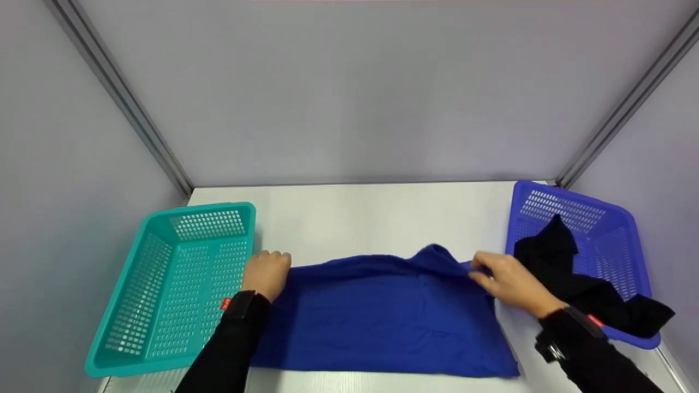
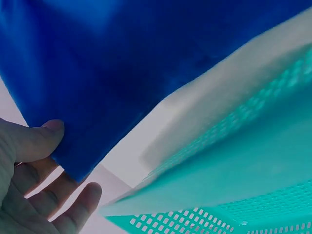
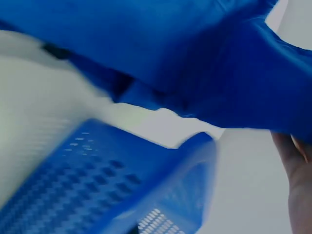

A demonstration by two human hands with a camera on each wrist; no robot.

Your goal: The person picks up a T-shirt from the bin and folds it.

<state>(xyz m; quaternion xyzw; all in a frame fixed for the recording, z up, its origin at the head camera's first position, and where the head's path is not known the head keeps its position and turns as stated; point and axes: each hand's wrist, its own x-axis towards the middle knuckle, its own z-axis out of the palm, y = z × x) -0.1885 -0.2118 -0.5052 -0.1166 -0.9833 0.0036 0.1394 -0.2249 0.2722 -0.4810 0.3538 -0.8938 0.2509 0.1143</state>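
Blue cloth (image 1: pixel 382 322), one: laid across white worktop (image 1: pixel 355 218), far edge raised, rumpled toward right. Hands, two: left hand (image 1: pixel 266 274) pinches far-left corner; right hand (image 1: pixel 510 281) pinches far edge near right end; uneven pull could skew it. Teal basket (image 1: pixel 147 367), left. Violet basket (image 1: pixel 641 256), right; black cloth (image 1: pixel 551 267) overhangs rim, could catch the nearby right sleeve (image 1: pixel 606 360).

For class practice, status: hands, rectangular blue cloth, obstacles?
Left hand, right hand: pinching blue cloth at far edge. Cloth spread. Teal perforated plastic basket near left hand, seemingly unobstructing.
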